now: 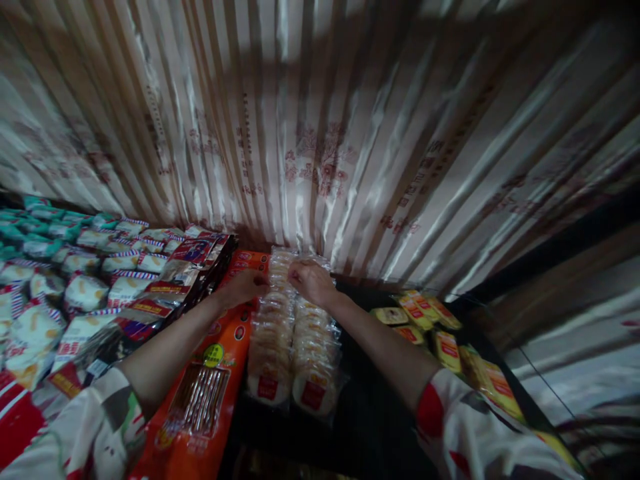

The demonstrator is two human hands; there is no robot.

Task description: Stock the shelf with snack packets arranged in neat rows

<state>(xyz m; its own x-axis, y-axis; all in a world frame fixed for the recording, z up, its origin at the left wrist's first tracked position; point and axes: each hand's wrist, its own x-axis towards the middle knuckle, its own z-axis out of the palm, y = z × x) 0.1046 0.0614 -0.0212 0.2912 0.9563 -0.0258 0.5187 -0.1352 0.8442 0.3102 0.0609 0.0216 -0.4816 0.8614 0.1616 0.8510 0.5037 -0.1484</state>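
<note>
Two long rows of round pale crackers in clear wrappers lie side by side in front of me, a left row (271,347) and a right row (315,353). Red labels show on their near ends. My left hand (247,287) is closed, fingers curled at the far left edge of the left row, above a long orange snack packet (220,360). My right hand (313,281) is closed over the far part of the rows, its fingertips pointing toward my left hand. What either hand's fingers pinch, if anything, is hidden or too dim to make out.
Dark red packets (165,290) lie left of the orange one, then several white bags (87,290) and green packets (50,220). Small yellow packets (447,351) lie on the dark surface (377,400) at right. A pleated printed curtain (320,133) hangs right behind.
</note>
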